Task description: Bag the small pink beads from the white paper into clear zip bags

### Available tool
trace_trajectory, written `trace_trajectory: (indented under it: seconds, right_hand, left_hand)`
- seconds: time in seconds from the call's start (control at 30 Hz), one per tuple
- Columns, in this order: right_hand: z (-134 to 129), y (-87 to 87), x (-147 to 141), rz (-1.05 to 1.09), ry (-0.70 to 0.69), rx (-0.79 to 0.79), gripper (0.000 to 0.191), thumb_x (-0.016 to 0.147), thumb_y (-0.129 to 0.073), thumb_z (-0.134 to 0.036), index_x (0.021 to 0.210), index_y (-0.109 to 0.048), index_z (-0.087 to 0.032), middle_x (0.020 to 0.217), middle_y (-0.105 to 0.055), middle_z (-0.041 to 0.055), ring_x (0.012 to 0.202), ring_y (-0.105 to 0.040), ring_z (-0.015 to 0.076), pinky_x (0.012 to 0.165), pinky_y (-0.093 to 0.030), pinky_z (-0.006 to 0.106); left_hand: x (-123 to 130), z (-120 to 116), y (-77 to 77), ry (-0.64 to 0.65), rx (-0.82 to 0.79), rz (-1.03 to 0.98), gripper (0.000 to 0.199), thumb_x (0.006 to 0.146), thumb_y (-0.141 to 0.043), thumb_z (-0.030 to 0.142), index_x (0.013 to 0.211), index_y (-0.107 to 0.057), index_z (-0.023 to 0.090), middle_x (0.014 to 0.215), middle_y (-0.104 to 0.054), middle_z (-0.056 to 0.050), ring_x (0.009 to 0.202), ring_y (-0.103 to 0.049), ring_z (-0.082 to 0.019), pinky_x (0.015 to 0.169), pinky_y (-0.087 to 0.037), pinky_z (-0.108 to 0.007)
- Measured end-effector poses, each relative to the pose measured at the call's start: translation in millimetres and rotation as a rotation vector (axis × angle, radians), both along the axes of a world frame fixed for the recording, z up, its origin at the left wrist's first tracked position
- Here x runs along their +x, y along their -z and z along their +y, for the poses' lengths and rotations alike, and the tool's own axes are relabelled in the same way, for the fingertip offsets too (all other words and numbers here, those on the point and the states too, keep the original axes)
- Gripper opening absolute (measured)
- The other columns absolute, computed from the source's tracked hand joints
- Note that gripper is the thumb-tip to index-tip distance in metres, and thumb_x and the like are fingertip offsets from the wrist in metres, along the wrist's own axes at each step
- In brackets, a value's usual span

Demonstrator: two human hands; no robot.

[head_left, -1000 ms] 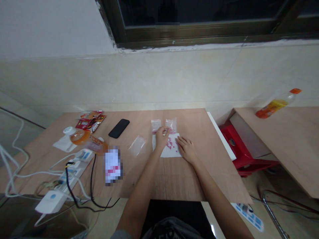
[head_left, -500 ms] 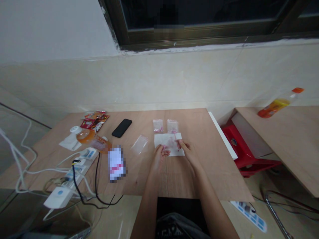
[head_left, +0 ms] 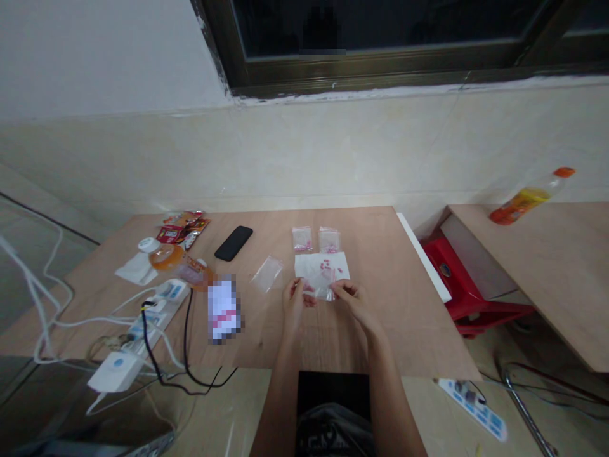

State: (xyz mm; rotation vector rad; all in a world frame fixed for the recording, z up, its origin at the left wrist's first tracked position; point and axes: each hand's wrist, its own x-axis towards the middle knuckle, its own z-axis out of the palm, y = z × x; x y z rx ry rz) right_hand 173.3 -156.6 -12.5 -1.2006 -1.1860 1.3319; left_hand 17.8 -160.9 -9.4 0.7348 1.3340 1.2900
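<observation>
A small clear plastic bag (head_left: 323, 290) is stretched between my two hands, low over a white sheet of paper (head_left: 310, 261). My left hand (head_left: 295, 300) pinches the bag's left side; something pinkish shows by those fingers, too blurred to name. The thumb and fingers of my right hand (head_left: 354, 301) are closed on its right edge. Several small pink pieces (head_left: 326, 264) lie loose on the paper. Just beyond the sheet are two filled clear bags (head_left: 301, 239) with pink bits at the bottom. Left of my hands lies another flat clear bag (head_left: 268, 274).
On the wooden table (head_left: 380, 254) are a black phone (head_left: 233, 243), an orange drink bottle (head_left: 178, 263) on its side, snack packets (head_left: 183, 230), a pixelated white item (head_left: 223, 311) and a power strip (head_left: 143, 336) with cables. Another bottle (head_left: 528, 200) lies on the right-hand table.
My right hand has drawn down and slightly left from the paper's right side to the bag's edge. More loose pink pieces show on the paper, and the bag is now spread between both hands.
</observation>
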Motion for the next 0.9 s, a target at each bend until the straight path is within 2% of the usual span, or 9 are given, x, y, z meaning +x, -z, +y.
trace_trajectory:
  seconds: [0.07,0.13,0.23,0.33,0.4,0.47,0.6,0.73,0.9]
  right_hand:
    - [-2.7,1.3,0.9,0.001,0.015,0.009,0.039,0.074,-0.068,-0.057,0.065,-0.064,-0.019,0.064,-0.058,0.0001,0.063,-0.050,0.0147,0.064,-0.038,0.028]
    - [-5.4,-0.3,2.2,0.005,0.032,0.029,0.038,0.074,-0.068,-0.055,0.064,-0.063,-0.019,0.063,-0.058,-0.0001,0.063,-0.051,0.0147,0.065,-0.038,0.028]
    - [-9.7,-6.8,2.3,-0.021,0.054,0.061,0.037,0.075,-0.068,-0.054,0.063,-0.063,-0.019,0.062,-0.058,-0.0002,0.062,-0.050,0.0144,0.062,-0.038,0.027]
    - [-13.9,-14.6,-0.2,-0.069,0.065,0.107,0.035,0.074,-0.069,-0.052,0.064,-0.064,-0.019,0.062,-0.060,0.0002,0.060,-0.049,0.0143,0.060,-0.038,0.027]
    - [-16.9,-19.0,-2.2,-0.102,0.055,0.143,0.032,0.075,-0.069,-0.050,0.065,-0.066,-0.020,0.062,-0.061,0.0007,0.060,-0.050,0.0147,0.060,-0.039,0.027]
    - [-20.0,-22.4,-3.2,-0.140,0.039,0.173,0.029,0.077,-0.068,-0.047,0.065,-0.066,-0.020,0.063,-0.062,0.0013,0.061,-0.052,0.0154,0.061,-0.040,0.028]
    - [-26.7,-26.3,-1.2,-0.239,-0.035,0.196,0.025,0.081,-0.065,-0.044,0.072,-0.068,-0.021,0.071,-0.066,0.0028,0.067,-0.057,0.0172,0.065,-0.043,0.028]
    - [-32.3,-27.1,2.2,-0.262,-0.180,0.185,0.024,0.087,-0.058,-0.041,0.079,-0.069,-0.021,0.077,-0.067,0.0028,0.075,-0.059,0.0179,0.071,-0.044,0.029]
    - [-34.9,-24.1,-2.9,-0.277,-0.140,0.200,0.024,0.086,-0.056,-0.037,0.072,-0.065,-0.020,0.070,-0.064,0.0007,0.068,-0.056,0.0158,0.066,-0.041,0.027]
  left_hand:
    - [-1.2,-1.8,1.5,-0.045,0.022,0.096,0.035,0.079,-0.060,0.049,0.092,-0.060,0.017,0.084,-0.067,-0.006,0.062,-0.065,-0.016,0.057,-0.051,-0.028]
    - [-1.7,-4.3,0.4,-0.138,0.100,0.257,0.034,0.080,-0.060,0.047,0.098,-0.061,0.018,0.096,-0.068,-0.009,0.083,-0.067,-0.020,0.073,-0.052,-0.032]
    - [0.0,-10.2,-9.3,-0.236,0.259,0.508,0.029,0.083,-0.060,0.043,0.100,-0.063,0.020,0.105,-0.066,-0.009,0.099,-0.062,-0.022,0.089,-0.048,-0.036]
    - [5.3,-16.9,-26.0,-0.056,0.337,0.582,0.020,0.084,-0.059,0.038,0.086,-0.067,0.020,0.090,-0.068,-0.006,0.086,-0.062,-0.019,0.081,-0.048,-0.031]
    - [10.0,-20.9,-36.0,0.114,0.314,0.533,0.018,0.082,-0.063,0.037,0.080,-0.068,0.020,0.080,-0.069,-0.004,0.075,-0.062,-0.017,0.071,-0.048,-0.028]
    - [13.5,-23.9,-41.8,0.210,0.269,0.462,0.016,0.079,-0.066,0.035,0.079,-0.070,0.020,0.077,-0.070,-0.004,0.071,-0.063,-0.017,0.066,-0.048,-0.026]
    - [12.0,-27.4,-41.7,0.238,0.227,0.411,0.012,0.076,-0.069,0.032,0.077,-0.073,0.020,0.076,-0.072,-0.005,0.071,-0.064,-0.019,0.066,-0.047,-0.027]
    - [3.6,-30.0,-39.1,0.313,0.239,0.482,0.014,0.080,-0.064,0.029,0.073,-0.072,0.021,0.074,-0.071,-0.004,0.073,-0.063,-0.020,0.068,-0.045,-0.027]
    - [2.3,-34.6,-42.2,0.362,0.309,0.634,0.022,0.087,-0.053,0.028,0.071,-0.066,0.021,0.070,-0.064,-0.002,0.070,-0.058,-0.018,0.066,-0.039,-0.026]
